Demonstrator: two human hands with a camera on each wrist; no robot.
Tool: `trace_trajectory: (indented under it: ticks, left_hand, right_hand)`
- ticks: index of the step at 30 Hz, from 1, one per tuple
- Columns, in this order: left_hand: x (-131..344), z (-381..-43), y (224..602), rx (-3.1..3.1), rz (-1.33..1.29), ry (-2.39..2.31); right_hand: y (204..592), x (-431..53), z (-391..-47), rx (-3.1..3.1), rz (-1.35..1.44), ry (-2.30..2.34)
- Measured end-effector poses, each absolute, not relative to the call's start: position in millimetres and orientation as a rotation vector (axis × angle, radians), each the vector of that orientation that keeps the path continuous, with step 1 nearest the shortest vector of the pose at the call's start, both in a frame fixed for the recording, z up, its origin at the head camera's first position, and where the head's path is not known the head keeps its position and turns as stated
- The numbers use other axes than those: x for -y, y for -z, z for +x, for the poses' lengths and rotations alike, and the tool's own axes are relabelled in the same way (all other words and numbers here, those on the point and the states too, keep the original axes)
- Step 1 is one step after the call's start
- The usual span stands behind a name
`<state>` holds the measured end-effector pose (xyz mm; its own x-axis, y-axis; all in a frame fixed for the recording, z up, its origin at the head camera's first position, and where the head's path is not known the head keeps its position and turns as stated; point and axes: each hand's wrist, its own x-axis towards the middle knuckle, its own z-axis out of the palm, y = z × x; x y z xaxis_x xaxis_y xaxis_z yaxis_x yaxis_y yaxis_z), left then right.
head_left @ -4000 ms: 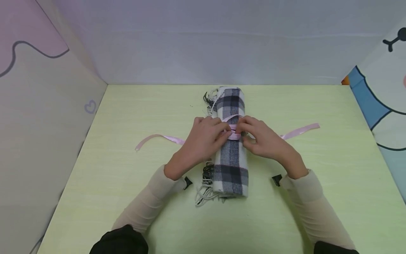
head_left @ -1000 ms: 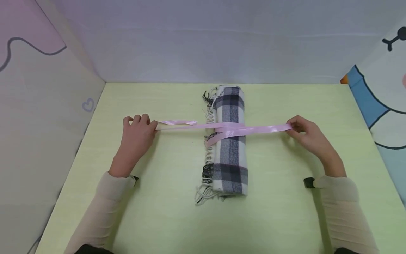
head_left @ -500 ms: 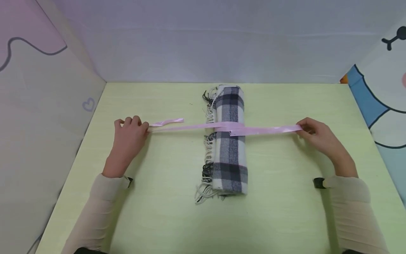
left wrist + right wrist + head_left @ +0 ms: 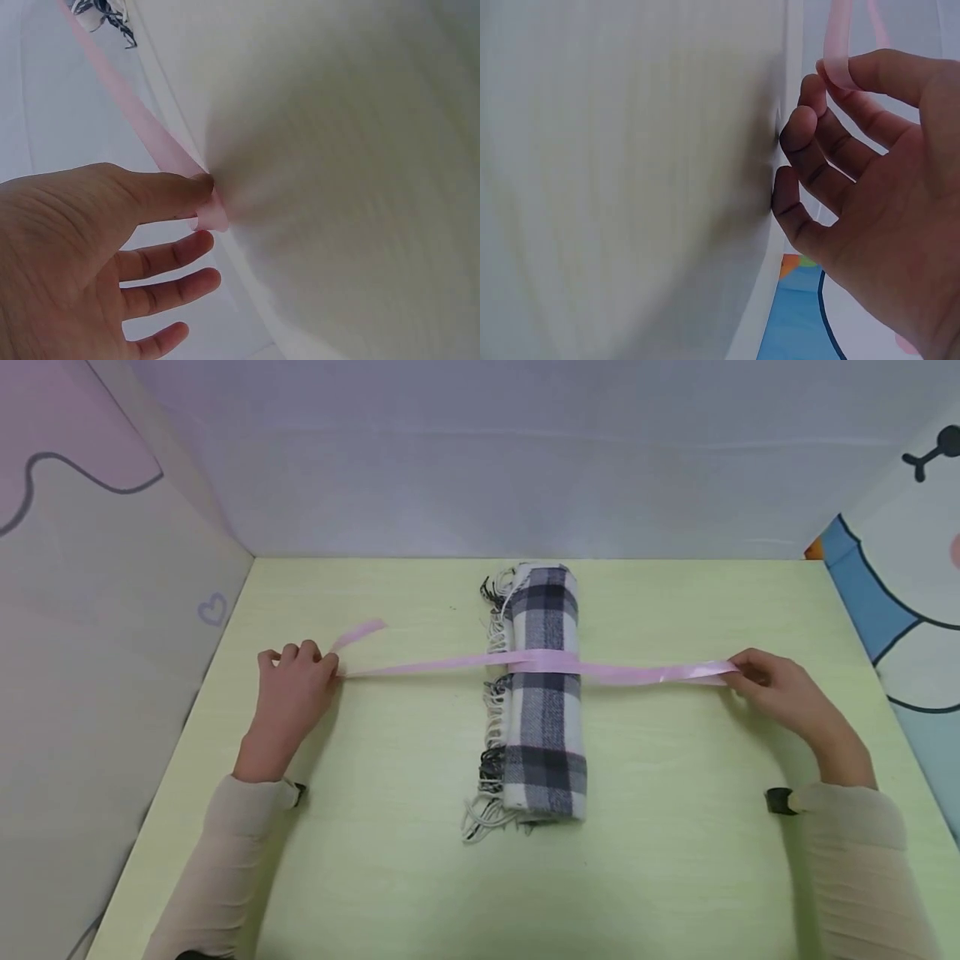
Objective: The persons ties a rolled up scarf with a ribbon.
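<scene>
A rolled plaid scarf (image 4: 543, 727), grey, black and white with fringe along its left side, lies lengthwise in the middle of the table. Pink ribbon (image 4: 543, 661) wraps across its upper half and stretches out to both sides. My left hand (image 4: 294, 693) pinches the left stretch between thumb and forefinger, and a short loose end sticks up past the fingers. In the left wrist view the other fingers are spread apart below the ribbon (image 4: 124, 90). Over on the right, my right hand (image 4: 791, 702) pinches the other stretch; its ribbon (image 4: 838, 45) hangs between thumb and forefinger in the right wrist view.
The pale yellow-green table (image 4: 420, 877) is bounded by a light back wall (image 4: 480, 468), a left panel (image 4: 112, 652) with a small heart, and a right panel (image 4: 915, 577) with a cartoon print.
From pinching close together over the scarf, my hands have moved far apart, left and right. The ribbon's loose loop and the end lying over the scarf have been drawn away, leaving a flat band.
</scene>
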<state>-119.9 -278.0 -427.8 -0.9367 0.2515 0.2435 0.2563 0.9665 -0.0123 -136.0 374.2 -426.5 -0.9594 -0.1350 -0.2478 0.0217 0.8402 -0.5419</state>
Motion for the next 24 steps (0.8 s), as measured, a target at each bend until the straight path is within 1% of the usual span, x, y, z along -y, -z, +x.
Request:
trace_trajectory:
  ticks: [14,24]
  left_hand:
    - [286,-115,427,2.896,-0.313,0.014]
    - [283,-111,420,2.931,-0.289,-0.031]
  right_hand:
    - [425,-397,-130,-2.745,-0.075,0.726]
    - [423,-397,-131,-2.687,-0.05,0.691]
